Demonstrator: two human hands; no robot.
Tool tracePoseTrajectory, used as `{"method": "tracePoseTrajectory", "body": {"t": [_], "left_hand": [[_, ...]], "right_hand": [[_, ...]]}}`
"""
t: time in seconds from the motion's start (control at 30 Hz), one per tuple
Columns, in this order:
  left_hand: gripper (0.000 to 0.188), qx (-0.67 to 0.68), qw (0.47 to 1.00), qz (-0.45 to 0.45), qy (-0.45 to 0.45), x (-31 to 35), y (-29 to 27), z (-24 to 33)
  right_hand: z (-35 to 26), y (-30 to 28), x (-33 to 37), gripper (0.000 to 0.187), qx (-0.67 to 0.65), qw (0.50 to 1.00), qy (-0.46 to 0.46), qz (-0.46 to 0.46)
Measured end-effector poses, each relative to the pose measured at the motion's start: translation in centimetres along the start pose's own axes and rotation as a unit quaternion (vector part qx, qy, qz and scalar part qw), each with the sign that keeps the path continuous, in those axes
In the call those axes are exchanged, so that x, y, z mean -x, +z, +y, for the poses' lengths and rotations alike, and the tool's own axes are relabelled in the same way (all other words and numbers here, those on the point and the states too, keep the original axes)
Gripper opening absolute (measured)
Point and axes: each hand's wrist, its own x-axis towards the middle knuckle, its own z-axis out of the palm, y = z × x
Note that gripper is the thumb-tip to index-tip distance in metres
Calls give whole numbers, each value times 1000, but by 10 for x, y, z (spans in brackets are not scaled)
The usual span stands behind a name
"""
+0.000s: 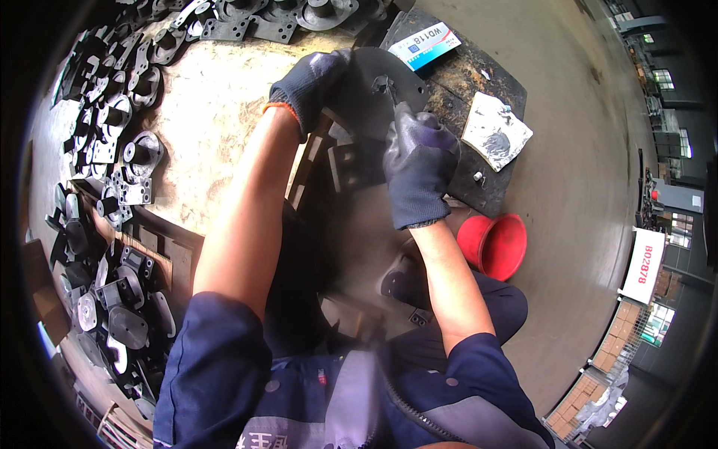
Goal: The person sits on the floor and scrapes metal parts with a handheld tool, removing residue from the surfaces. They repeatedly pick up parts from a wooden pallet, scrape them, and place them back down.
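Observation:
My left hand [318, 81], in a dark glove with an orange cuff edge, is closed on the left edge of a dark metal plate [366, 105]. The plate has a small hole near its right edge and a ragged grey patch near its top. My gloved right hand [420, 153] forms a fist around a thin tool [391, 93], whose tip meets that patch. Most of the tool is hidden in the fist, so its kind cannot be made out. To the right lies a white sheet [495, 135] with a grey smear of paste on it.
A dark, worn board [456, 93] carries the sheet and a blue-and-white box [426, 46]. Below it stands a red bucket-like container [502, 247]. Several dark metal brackets [142, 153] crowd the wooden tabletop [213, 97] at left. More metal parts [127, 325] are piled lower left.

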Motion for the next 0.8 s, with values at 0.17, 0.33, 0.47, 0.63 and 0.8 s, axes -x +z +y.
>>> {"method": "tracePoseTrajectory", "body": {"t": [0.17,0.33,0.47,0.63,0.8], "left_hand": [[28,11,1000,13,7,1,0,2],[17,33,999,22,-2,-1,2,2],[17,-17,1000,-5,-5,-3,0,2],[18,-58,998,-12,-4,-2,-7,12],[17,-70,996,-48,-13,-6,-6,9]], "right_hand": [[0,-8,-3,33,117,990,-81,-7],[3,-9,-3,42,152,981,-124,15],[-1,-15,-3,37,167,977,-135,-2],[2,-12,-1,35,175,965,-188,57],[6,-6,-2,27,151,962,-207,94]]}}
